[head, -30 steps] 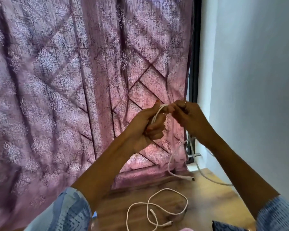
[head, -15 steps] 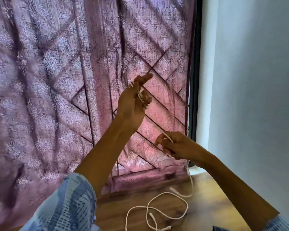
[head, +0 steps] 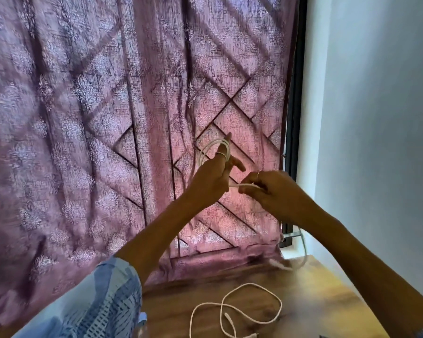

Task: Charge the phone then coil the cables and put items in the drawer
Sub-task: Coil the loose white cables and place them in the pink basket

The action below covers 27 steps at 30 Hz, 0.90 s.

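A thin white cable (head: pixel 214 148) is held raised before the curtain (head: pixel 83 142), looped round the fingers of the left hand (head: pixel 211 178). Its free run is pinched by the right hand (head: pixel 269 189), just at 3 o'clock of the left. The cable is judged light, limp and springy; loops are best pinned at their crossing. A second cable (head: pixel 237 311) lies loose on the wooden table (head: pixel 322 301), toward 6 o'clock. No drawer or container is seen.

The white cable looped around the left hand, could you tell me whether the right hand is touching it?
Touching. The head view shows the right hand pinching a strand of the white cable that runs from the left hand.
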Motion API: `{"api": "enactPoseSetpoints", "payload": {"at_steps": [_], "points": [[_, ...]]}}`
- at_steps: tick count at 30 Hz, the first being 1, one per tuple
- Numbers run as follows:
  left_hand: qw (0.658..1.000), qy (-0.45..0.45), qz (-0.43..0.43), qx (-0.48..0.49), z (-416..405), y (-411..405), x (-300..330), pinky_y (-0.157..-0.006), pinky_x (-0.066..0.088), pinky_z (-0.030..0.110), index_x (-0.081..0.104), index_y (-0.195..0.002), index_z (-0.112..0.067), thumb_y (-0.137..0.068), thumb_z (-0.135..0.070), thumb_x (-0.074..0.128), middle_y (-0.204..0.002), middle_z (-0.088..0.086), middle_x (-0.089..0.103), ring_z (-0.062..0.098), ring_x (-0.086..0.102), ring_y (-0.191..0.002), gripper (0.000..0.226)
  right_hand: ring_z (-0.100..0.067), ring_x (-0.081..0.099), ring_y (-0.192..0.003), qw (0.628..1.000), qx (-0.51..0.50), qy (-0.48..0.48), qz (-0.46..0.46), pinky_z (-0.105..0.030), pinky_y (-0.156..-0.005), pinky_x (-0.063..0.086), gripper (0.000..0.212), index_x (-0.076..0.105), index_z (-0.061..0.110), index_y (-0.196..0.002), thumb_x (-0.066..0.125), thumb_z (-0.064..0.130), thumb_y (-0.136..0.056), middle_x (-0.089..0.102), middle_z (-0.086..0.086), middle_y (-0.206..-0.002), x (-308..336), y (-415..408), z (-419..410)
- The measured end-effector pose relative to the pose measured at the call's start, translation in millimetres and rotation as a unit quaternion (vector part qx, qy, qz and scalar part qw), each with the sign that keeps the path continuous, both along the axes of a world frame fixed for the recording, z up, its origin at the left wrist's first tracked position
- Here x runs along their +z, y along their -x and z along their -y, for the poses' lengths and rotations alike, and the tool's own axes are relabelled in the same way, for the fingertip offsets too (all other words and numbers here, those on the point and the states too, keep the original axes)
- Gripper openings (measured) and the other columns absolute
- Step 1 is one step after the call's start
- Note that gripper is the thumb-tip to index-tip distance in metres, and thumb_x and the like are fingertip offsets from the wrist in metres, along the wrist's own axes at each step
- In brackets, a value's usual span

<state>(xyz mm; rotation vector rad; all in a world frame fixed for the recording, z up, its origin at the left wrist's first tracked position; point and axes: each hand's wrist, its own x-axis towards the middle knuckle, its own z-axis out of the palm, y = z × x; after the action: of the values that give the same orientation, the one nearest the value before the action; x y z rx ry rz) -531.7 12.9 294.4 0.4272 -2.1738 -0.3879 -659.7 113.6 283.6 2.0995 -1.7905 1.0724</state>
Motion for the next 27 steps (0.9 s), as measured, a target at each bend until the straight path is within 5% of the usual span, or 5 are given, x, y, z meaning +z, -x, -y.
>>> {"api": "enactPoseSetpoints", "payload": {"at_steps": [4, 8, 13, 21, 27], "points": [[0.995, 0.012, 0.093, 0.033, -1.9, -7.4, -1.8, -0.087, 0.045, 0.031, 0.032, -0.142, -0.004, -0.103, -0.021, 0.034, -0.103, 0.01, 0.069, 0.022, 0.063, -0.091, 0.042, -0.015, 0.057, -0.055, 0.997, -0.032, 0.074, -0.009, -0.034, -0.061, 0.051, 0.015, 0.069, 0.027, -0.085, 0.065, 0.042, -0.083, 0.067, -0.005, -0.067, 15.1, 12.4, -1.6], [0.993, -0.074, 0.065, -0.067, -14.6, -14.0, 0.0, -0.057, 0.039, 0.019, 0.06, -0.102, 0.0, -0.102, -0.035, 0.023, -0.056, 0.008, 0.058, 0.013, 0.051, -0.049, 0.051, -0.014, 0.062, -0.064, 0.993, -0.043, 0.106, -0.03, -0.041, -0.07, 0.055, 0.022, 0.071, 0.027, -0.088, 0.065, 0.046, -0.08, 0.07, 0.0, -0.074, 25.8, 16.4, -2.6], [0.958, -0.2, 0.095, -0.18, -27.7, -19.0, 7.7, -0.04, 0.028, 0.016, 0.066, -0.102, 0.0, -0.102, -0.041, 0.024, -0.044, 0.003, 0.039, 0.008, 0.028, -0.035, 0.058, -0.017, 0.059, -0.06, 0.993, -0.03, 0.105, -0.052, -0.039, -0.063, 0.052, 0.025, 0.069, 0.017, -0.085, 0.06, 0.04, -0.086, 0.066, -0.004, -0.069, 32.1, 23.8, -1.7], [0.798, -0.438, -0.02, -0.414, -31.9, -19.2, 14.9, -0.034, 0.01, 0.018, 0.063, -0.087, -0.001, -0.094, -0.038, 0.037, -0.031, -0.005, 0.034, 0.002, 0.017, -0.024, 0.046, -0.011, 0.046, -0.04, 0.985, 0.122, 0.023, 0.122, -0.017, -0.045, 0.039, 0.043, 0.06, 0.02, -0.066, 0.035, 0.046, -0.089, 0.048, -0.005, -0.048, 16.1, 20.9, -6.1], [0.69, -0.466, -0.15, -0.533, -44.6, -5.7, 22.2, -0.037, 0.019, 0.017, 0.057, -0.12, 0.0, -0.102, -0.029, 0.027, -0.049, -0.004, 0.052, 0.004, 0.029, -0.026, 0.045, -0.018, 0.042, -0.042, 0.955, 0.158, -0.028, 0.249, -0.023, -0.044, 0.039, 0.044, 0.058, 0.002, -0.081, 0.035, 0.035, -0.098, 0.045, -0.01, -0.053, -5.1, 19.4, 2.2]]}}
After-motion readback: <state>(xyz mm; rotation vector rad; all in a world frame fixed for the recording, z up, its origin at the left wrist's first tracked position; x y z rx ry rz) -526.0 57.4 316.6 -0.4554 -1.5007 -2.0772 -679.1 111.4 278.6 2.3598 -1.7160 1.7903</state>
